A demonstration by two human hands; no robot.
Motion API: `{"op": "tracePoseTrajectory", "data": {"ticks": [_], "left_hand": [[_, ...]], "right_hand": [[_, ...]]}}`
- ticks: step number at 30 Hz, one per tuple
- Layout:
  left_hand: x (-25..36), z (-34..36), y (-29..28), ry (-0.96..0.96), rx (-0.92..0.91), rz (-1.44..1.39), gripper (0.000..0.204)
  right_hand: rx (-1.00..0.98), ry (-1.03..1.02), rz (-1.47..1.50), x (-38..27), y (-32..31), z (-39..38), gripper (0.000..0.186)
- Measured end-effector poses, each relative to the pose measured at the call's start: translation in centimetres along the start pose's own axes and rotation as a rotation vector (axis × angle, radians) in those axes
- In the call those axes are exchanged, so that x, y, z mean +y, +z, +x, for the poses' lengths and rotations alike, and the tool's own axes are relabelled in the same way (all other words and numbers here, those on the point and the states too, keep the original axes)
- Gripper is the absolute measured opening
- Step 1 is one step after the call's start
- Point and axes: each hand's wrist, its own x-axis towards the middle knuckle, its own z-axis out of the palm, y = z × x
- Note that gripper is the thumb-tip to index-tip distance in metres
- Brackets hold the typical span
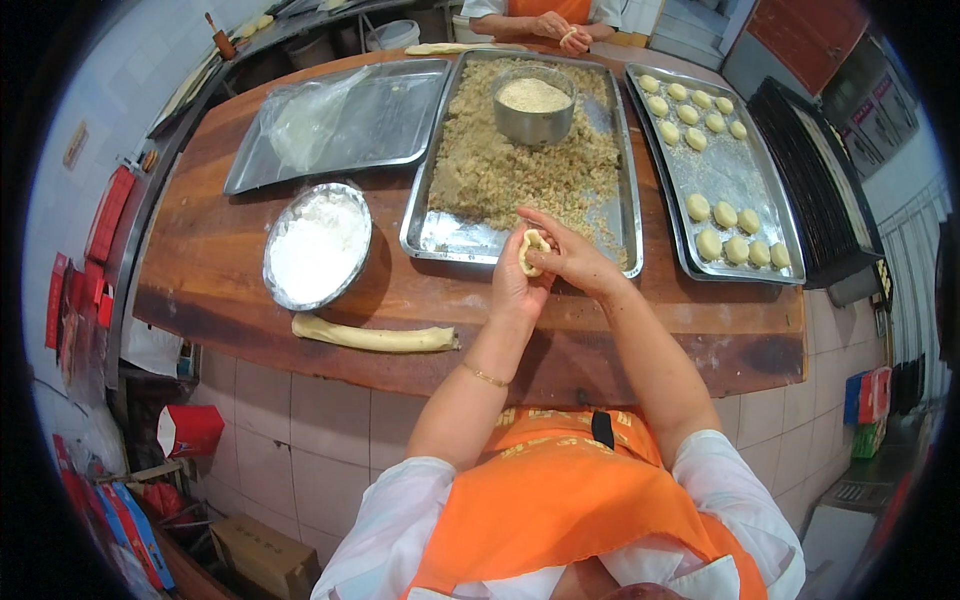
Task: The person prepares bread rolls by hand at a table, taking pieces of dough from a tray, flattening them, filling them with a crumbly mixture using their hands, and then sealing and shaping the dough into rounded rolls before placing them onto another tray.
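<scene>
A small piece of pale dough (534,250), shaped like a cup with a raised rim, rests in my left hand (517,280), whose fingers curl round it. My right hand (575,258) meets it from the right, its thumb and fingers pressed on the dough's edge. Both hands are over the near edge of a metal tray (470,245) spread with crumbly brown filling (490,165). In that tray stands a round metal bowl (534,122) of pale crumbs. A long roll of dough (375,335) lies on the table to the left of my wrists.
A bowl of white flour (318,245) stands at left, below a tray with plastic film (320,120). To the right, a tray (740,175) bears several round dough balls. Black stacked trays (805,190) stand beyond it. Across the wooden table (210,220), a co-worker's hands (562,32) hold dough.
</scene>
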Motion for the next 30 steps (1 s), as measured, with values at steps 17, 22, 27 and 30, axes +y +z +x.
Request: {"op": "tracePoseTrajectory", "data": {"ticks": [17, 22, 27, 30], "left_hand": [[0.0, -3.3, 3.2, -0.071, -0.253, 0.114, 0.047], [-0.8, -2.1, 2.1, -0.043, -0.342, 0.186, 0.048], [-1.0, -2.6, 2.6, -0.002, -0.446, 0.136, 0.048], [-1.1, -3.5, 3.1, 0.061, -0.445, 0.245, 0.039]], "right_hand": [[0.096, -0.507, -0.783, -2.2, -1.5, -1.1, 0.078], [0.210, -0.596, -0.736, -1.5, -0.8, -1.4, 0.050], [0.318, -0.508, -0.613, -1.3, -0.8, -1.3, 0.039], [0.352, -0.580, -0.553, -2.0, -1.6, -1.3, 0.036]]}}
